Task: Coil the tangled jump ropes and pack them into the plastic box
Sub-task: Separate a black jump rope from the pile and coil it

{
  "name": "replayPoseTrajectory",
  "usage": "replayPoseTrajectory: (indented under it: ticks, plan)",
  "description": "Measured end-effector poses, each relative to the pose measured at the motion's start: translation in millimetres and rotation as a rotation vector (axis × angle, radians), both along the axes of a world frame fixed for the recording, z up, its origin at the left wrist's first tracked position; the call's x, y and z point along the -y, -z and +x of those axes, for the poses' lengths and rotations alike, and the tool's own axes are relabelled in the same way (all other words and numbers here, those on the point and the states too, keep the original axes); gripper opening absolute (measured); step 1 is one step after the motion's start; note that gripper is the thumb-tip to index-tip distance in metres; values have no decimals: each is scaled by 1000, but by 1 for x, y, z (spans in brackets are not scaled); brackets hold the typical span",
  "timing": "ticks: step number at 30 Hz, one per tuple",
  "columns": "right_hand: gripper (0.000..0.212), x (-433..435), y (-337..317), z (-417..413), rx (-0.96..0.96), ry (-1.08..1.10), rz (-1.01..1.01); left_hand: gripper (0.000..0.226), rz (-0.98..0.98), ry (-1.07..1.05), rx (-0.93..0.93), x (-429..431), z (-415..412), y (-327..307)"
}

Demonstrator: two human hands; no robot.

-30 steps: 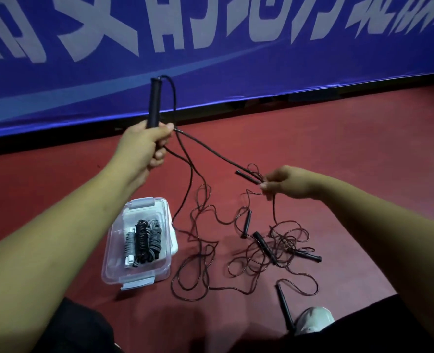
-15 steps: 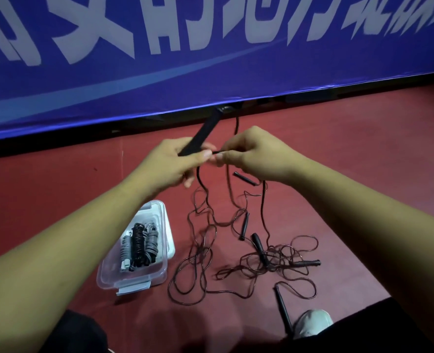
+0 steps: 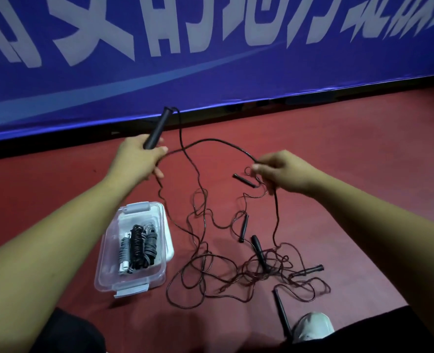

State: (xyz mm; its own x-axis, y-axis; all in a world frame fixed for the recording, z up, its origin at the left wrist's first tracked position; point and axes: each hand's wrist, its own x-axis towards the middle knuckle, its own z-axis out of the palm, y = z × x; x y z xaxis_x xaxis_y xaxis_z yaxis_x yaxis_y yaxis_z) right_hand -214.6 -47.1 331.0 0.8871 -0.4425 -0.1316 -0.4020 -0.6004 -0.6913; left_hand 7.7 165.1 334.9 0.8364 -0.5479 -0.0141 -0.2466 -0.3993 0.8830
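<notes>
My left hand point(image 3: 137, 160) grips a black rope handle point(image 3: 157, 128) that points up and away. From it a thin dark cord point(image 3: 210, 141) arcs across to my right hand point(image 3: 283, 171), which pinches it between thumb and fingers. Below my hands a tangle of jump ropes point(image 3: 236, 266) lies spread on the red floor, with several black handles point(image 3: 259, 252) among the loops. A clear plastic box point(image 3: 159, 253) stands at lower left, open, with three coiled ropes point(image 3: 137, 247) inside, black and grey.
A blue banner point(image 3: 210, 59) with white lettering runs along the far edge of the floor. A light-coloured shoe point(image 3: 312, 326) and dark trouser legs fill the bottom edge, with one rope handle point(image 3: 282, 312) lying against the shoe.
My hands, close together half a second ago, have drawn apart. The right hand has slid out along the cord to the right, and a loop now arcs between the two hands.
</notes>
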Motion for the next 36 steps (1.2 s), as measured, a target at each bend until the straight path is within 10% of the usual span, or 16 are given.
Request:
replayPoseTrajectory:
  ticks: [6,11,21,26,36]
  plan:
    - [22,-53,-51,25,157,-100,-77,25,-341,278,-165,9,-34,-19]
    - [22,-65,-63,31,185,-118,-98,7,-208,517,-195,11,-65,-17]
    - [22,-2,30,-6,-335,-65,62,20,-338,33,-272,-1,-14,-18]
    - [28,-15,3,5,-81,-25,1,11,-10,-43,-87,-8,-1,-5]
    - [26,-65,-62,24,165,-171,59,14,-196,505,-204,5,-64,-14]
